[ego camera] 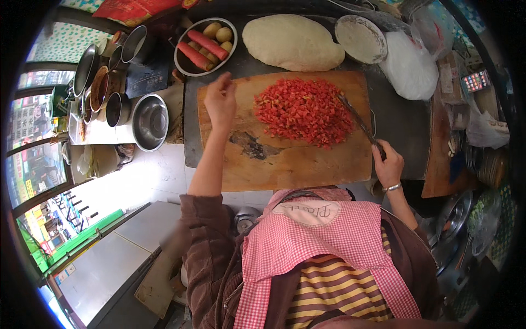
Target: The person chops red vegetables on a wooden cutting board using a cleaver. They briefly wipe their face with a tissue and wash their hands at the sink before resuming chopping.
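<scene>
My right hand [388, 162], with a bracelet at its wrist, grips the dark handle of a kitchen knife [358, 116] at the right of the wooden cutting board [316, 166]. The blade is seen nearly edge-on, its tip at the right side of a heap of diced red carrot [302, 111]. My left hand [221, 98] is over the board's far left corner, fingers loosely bent and nothing visible in them. Just beyond it is a steel bowl [235, 39] with two peeled red carrots [195, 56] and several potatoes [212, 30].
Behind the board lie a large dough mass [291, 43], a floury bowl [361, 39] and a white plastic bag [413, 66]. Pots and an empty steel basin [150, 122] stand left. A phone [476, 81] is at right. The board has a dark damaged patch [252, 144].
</scene>
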